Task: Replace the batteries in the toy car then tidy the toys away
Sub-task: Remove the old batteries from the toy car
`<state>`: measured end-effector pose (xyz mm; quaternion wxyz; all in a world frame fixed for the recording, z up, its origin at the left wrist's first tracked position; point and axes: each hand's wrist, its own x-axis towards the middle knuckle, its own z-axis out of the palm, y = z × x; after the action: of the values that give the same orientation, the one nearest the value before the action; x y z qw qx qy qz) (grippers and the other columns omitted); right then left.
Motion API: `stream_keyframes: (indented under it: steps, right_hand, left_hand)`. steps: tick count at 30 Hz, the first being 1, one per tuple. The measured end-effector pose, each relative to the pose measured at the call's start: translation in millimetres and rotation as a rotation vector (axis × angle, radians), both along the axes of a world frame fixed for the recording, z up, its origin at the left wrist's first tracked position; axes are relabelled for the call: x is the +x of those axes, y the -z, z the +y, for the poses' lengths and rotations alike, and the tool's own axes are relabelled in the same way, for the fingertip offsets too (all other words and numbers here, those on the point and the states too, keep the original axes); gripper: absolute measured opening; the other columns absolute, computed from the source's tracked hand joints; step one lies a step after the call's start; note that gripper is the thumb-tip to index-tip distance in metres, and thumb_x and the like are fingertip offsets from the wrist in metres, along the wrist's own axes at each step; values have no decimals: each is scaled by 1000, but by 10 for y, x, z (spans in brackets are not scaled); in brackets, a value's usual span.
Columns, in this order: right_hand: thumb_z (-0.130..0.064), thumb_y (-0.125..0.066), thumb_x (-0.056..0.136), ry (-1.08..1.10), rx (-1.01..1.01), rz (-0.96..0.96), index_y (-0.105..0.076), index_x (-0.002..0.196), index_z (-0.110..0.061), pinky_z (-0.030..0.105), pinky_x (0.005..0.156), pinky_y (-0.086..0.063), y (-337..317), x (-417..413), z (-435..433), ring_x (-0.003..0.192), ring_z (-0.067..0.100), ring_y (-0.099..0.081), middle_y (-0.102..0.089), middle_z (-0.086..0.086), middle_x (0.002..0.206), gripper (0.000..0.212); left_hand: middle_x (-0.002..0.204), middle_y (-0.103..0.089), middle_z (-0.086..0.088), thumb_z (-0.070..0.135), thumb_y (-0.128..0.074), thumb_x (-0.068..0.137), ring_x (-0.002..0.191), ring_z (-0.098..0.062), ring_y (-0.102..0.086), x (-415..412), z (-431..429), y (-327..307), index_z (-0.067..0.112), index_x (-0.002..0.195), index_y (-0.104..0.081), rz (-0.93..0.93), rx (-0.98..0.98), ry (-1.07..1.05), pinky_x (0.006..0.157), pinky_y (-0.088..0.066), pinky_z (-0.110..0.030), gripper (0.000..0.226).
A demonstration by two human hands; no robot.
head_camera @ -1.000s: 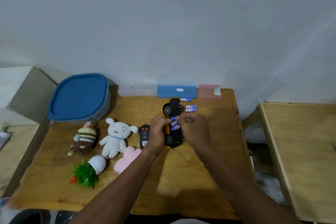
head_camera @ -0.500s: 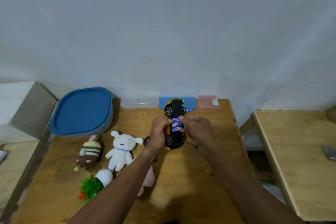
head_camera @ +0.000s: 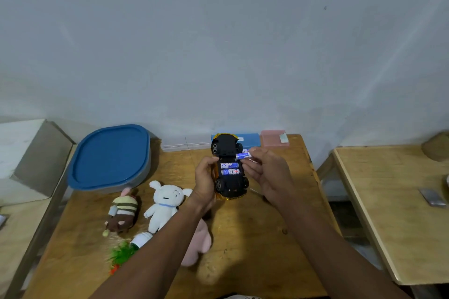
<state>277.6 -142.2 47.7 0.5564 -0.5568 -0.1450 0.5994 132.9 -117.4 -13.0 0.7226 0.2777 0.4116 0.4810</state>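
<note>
A tub (head_camera: 109, 155) sits far left on the table (head_camera: 255, 250), with soft toys (head_camera: 165, 204) in front of it. The left hand (head_camera: 205, 182) is wrapped round the side of the car (head_camera: 229, 184) and holds it belly up over the table. Two batteries (head_camera: 229, 168) lie in its open slot. The right hand (head_camera: 269, 175), palm up, pinches a third battery (head_camera: 243, 155) just above them.

You have one view, from the camera on your head. It looks forward and down along your forearms onto the wooden table (head_camera: 243, 238), facing the pale wall (head_camera: 218, 43) that fills the upper half. Your left hand (head_camera: 205, 182) and right hand (head_camera: 264, 172) sit mid-frame, close in; a second table (head_camera: 388, 213) shows at the right edge.
</note>
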Motion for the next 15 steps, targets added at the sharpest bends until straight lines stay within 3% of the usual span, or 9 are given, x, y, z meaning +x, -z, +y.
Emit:
stream_keyframes:
  steps: [3, 5, 11, 13, 15]
  right_hand:
    - [-9, -62, 93, -38, -23, 66, -65, 108, -1, 29, 69, -61, -35, 12, -26, 74, 20, -73, -71, 17, 94, 17]
    - [-9, -60, 93, -75, -53, 54, -66, 107, -1, 25, 60, -58, -55, -4, -51, 61, 15, -66, -68, 12, 80, 17]
    - [1, -44, 88, -244, -77, -130, -70, 100, -9, 24, 55, -43, -114, -54, -80, 60, 12, -51, -60, 4, 75, 30]
    - [-1, -43, 90, -377, 12, -458, -72, 90, -15, 24, 54, -37, -104, -59, -96, 63, 10, -48, -59, -5, 73, 32]
    - [-9, -56, 88, -519, 226, -914, -74, 89, -23, 28, 60, -42, -58, -73, -113, 71, 8, -54, -62, -7, 77, 23]
  left_hand:
    - [89, -65, -19, 35, -55, 77, 79, -30, -64, -20, -4, 3, -4, 106, -66, -2, -6, 4, 69, -52, -34, 50]
    - [86, -67, -17, 34, -52, 79, 77, -29, -65, -36, -11, 1, -3, 103, -68, 3, -7, 28, 67, -54, -33, 47]
    - [91, -65, -18, 35, -46, 85, 80, -30, -65, -100, -45, -2, -3, 111, -66, -3, -27, 100, 69, -54, -35, 50]
    - [86, -65, -15, 33, -44, 88, 74, -27, -66, -126, -55, -6, 0, 104, -68, 16, -35, 91, 64, -54, -32, 43]
    - [81, -67, -13, 30, -40, 91, 70, -25, -68, -139, -62, -27, 5, 94, -73, 0, -49, 118, 60, -55, -31, 42]
